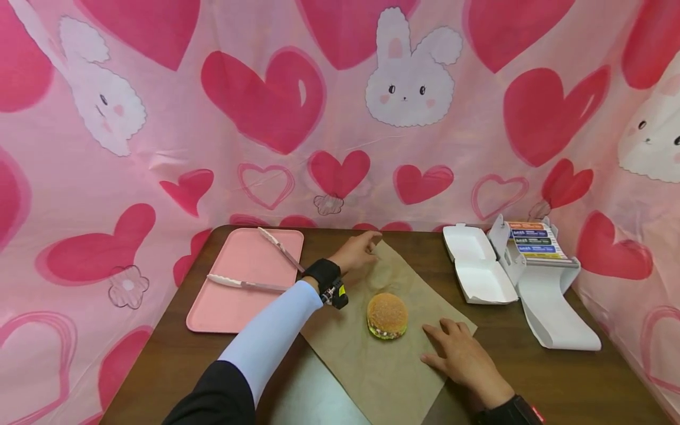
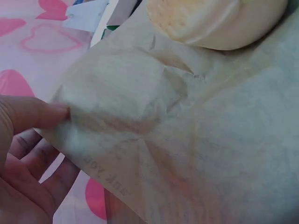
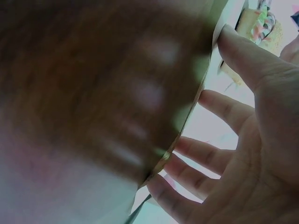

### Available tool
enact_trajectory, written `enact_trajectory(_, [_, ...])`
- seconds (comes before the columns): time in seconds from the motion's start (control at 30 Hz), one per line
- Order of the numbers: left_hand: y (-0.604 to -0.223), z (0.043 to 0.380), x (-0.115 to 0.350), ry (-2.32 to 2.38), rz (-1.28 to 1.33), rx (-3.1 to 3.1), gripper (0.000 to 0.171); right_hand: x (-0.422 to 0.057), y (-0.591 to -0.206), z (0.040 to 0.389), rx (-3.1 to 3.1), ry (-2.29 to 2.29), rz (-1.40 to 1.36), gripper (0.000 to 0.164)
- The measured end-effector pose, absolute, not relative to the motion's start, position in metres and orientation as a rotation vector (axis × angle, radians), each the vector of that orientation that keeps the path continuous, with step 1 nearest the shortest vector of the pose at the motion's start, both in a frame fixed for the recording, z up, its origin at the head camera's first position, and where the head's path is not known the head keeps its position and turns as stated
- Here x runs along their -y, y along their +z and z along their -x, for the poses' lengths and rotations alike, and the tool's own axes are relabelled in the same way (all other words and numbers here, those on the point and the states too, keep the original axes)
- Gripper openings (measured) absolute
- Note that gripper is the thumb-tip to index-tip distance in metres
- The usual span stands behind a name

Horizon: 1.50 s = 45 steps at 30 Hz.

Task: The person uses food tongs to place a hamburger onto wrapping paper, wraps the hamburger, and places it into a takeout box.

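Note:
A hamburger [image 1: 387, 316] with a sesame bun and lettuce sits on a sheet of brown wrapping paper [image 1: 393, 386], which lies turned like a diamond. Reaching across to the far corner of the sheet, my left hand [image 1: 355, 252] pinches it between thumb and fingers; the left wrist view shows the thumb on top of the creased paper [image 2: 187, 140] and faint printed letters. To the right of the burger, my right hand [image 1: 463, 357] has its fingers spread, fingertips touching the sheet near its right edge. The burger's bun [image 2: 219, 23] also appears in the left wrist view.
On the left lies a pink tray [image 1: 247, 254] with two white-tipped tongs or utensils [image 1: 225, 280], partly behind my left arm. At the right are an opened white clamshell box [image 1: 486, 280] and a roll dispenser [image 1: 533, 239] with a white strip hanging out. A patterned cloth hangs behind the table.

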<state>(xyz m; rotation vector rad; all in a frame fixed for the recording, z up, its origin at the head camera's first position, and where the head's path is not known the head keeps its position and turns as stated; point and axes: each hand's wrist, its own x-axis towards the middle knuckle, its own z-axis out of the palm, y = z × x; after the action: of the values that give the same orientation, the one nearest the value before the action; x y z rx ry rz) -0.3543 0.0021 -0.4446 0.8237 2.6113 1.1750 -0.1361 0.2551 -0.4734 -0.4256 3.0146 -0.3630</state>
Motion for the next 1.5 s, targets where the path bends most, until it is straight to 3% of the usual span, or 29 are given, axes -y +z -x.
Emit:
enact_trajectory(0.1, [-0.442,0.348,0.001,1.177,-0.835,-2.622,0.053,-0.256,-0.474,0.136,-3.008,-0.384,0.413,0.061])
enact_trajectory(0.27, [-0.435,0.341,0.002,1.215,-0.847,-2.648,0.05,-0.257,-0.474,0.135,-3.01,-0.411,0.402,0.061])
enact_trajectory(0.57, [-0.44,0.341,0.003,1.241,-0.617,-2.719,0.033,-0.258,-0.477,0.135,-3.02,-0.412,0.426,0.06])
enact_trajectory(0.87, [-0.447,0.325,-0.003,1.149,-1.133,-2.773,0.007,-0.257,-0.477,0.136,-3.001,-0.41,0.409,0.061])
enact_trajectory(1.03, [-0.446,0.303,-0.005,1.067,-1.397,-2.725,0.008,-0.259,-0.475,0.138,-3.001,-0.407,0.393,0.061])
enact_trajectory(1.3, [-0.45,0.292,-0.001,1.081,-1.218,-2.763,0.022,-0.262,-0.471,0.14,-2.994,-0.412,0.379,0.062])
enact_trajectory(1.5, [-0.456,0.284,0.007,1.006,-1.409,-2.69,0.022,-0.26,-0.47,0.14,-2.988,-0.397,0.366,0.063])
